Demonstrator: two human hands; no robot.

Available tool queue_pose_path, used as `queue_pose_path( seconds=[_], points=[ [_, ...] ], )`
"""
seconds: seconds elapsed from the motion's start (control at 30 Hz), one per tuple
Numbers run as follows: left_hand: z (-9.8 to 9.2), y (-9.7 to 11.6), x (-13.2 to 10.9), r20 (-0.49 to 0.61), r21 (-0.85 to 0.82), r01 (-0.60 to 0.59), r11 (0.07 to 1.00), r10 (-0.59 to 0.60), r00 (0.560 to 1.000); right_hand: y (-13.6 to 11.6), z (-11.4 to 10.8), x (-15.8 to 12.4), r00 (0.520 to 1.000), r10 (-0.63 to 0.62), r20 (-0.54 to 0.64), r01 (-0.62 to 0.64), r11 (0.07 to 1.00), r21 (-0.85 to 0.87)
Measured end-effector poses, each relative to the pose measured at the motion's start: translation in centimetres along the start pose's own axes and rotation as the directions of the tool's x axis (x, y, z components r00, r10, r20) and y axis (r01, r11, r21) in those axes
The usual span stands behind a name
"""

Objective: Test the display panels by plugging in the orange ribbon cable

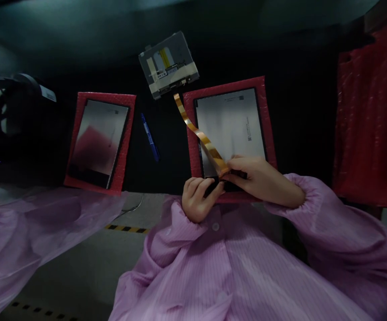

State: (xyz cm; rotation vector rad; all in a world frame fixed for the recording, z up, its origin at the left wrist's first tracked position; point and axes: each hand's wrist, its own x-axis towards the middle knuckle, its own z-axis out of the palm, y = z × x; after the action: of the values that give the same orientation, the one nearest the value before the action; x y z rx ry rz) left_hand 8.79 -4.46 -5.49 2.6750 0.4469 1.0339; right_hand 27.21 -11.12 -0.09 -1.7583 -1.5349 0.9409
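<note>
A display panel with a silvery back and dark border lies on a red bubble-wrap sleeve in front of me. An orange ribbon cable runs from near a grey taped device down to the panel's lower edge. My right hand pinches the cable's near end between thumb and fingers. Beside it, my left hand is closed at the panel's lower left edge, its thumb and forefinger close to the cable end. What lies between those left fingers is dark and hard to make out.
Left of the work, a blue pen lies on the black table. A second display panel rests on another red sleeve. Red bubble-wrap lies at the right. A co-worker's pink sleeve reaches in at the left.
</note>
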Motion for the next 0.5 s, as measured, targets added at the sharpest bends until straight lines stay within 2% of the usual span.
queue_pose_path(
  seconds=[0.17,0.37,0.43,0.5],
  points=[
    [0.2,-0.1,-0.2,-0.023,0.025,-0.044,0.999,0.044,0.999,-0.1,-0.1,0.1,1.000,-0.007,0.025,0.008,1.000,-0.001],
    [0.8,-0.4,-0.6,-0.040,0.055,-0.057,0.997,0.059,0.997,0.8,-0.1,0.1,0.996,0.060,0.058,-0.059,0.998,-0.023],
    [1.2,-0.5,-1.0,-0.015,0.095,-0.059,0.994,0.061,0.998,1.1,-0.3,-0.2,0.995,0.075,0.062,-0.072,0.997,-0.036],
    [1.5,-0.4,-1.3,0.068,0.136,-0.073,0.988,0.064,0.996,1.1,-0.4,-0.2,0.998,0.050,0.048,-0.047,0.998,-0.049]
  ],
)
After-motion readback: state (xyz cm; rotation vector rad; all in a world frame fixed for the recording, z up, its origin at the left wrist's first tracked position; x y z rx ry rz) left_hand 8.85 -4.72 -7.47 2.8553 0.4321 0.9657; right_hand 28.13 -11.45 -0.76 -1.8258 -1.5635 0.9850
